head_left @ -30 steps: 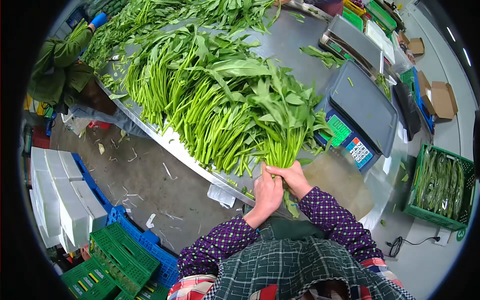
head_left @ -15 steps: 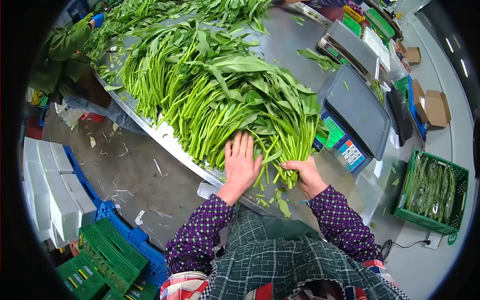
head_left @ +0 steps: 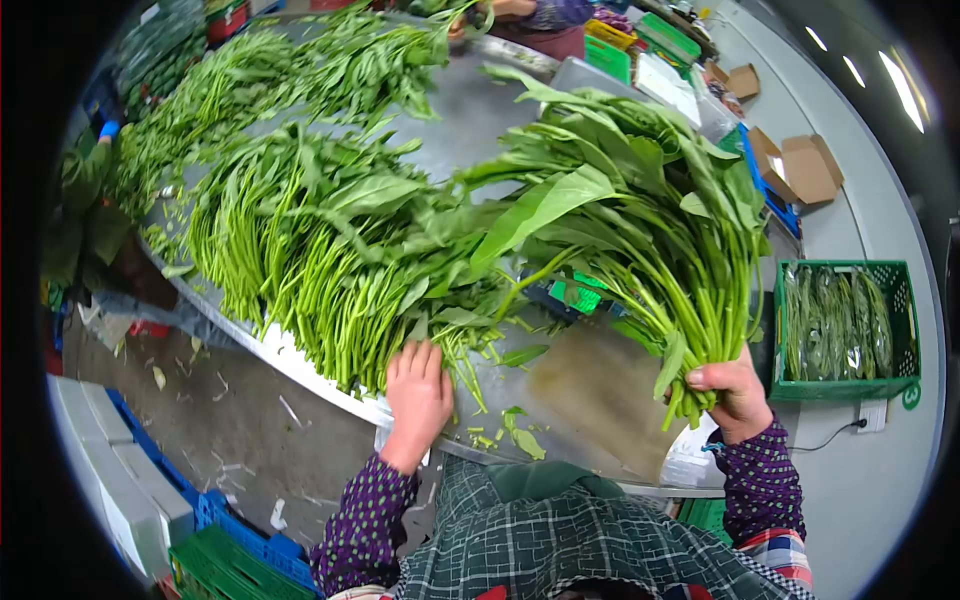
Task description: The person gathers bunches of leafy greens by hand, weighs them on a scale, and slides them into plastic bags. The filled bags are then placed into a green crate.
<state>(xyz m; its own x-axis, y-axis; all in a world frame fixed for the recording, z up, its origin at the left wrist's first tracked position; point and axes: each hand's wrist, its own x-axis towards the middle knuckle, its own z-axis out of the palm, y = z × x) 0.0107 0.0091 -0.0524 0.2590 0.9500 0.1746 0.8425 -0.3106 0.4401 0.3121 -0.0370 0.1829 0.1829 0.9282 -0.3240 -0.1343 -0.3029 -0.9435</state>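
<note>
My right hand [head_left: 735, 393] is wrapped round the stem ends of a leafy green bunch [head_left: 690, 270], which is raised over the table's right part. Its leaves hide most of the blue scale [head_left: 578, 294]. At the near edge of a long pile of the same greens [head_left: 340, 290], my left hand [head_left: 418, 385] rests against the cut stems, fingers close together and pointing away. Whether it grips any stems is hidden. Loose leaves and stem bits [head_left: 520, 436] lie between my hands on the metal table [head_left: 460, 110].
A green crate [head_left: 900, 378] of bagged greens stands at right, with an open cardboard box [head_left: 808, 170] beyond. White foam boxes [head_left: 150, 490] and a green crate [head_left: 235, 565] are at lower left. Co-workers' arms [head_left: 515, 12] show at the far side and left.
My right hand has closed on a bunch and lifted it up and right, off the pile and across the scale. My left hand has moved left along the stems. The view has shifted right.
</note>
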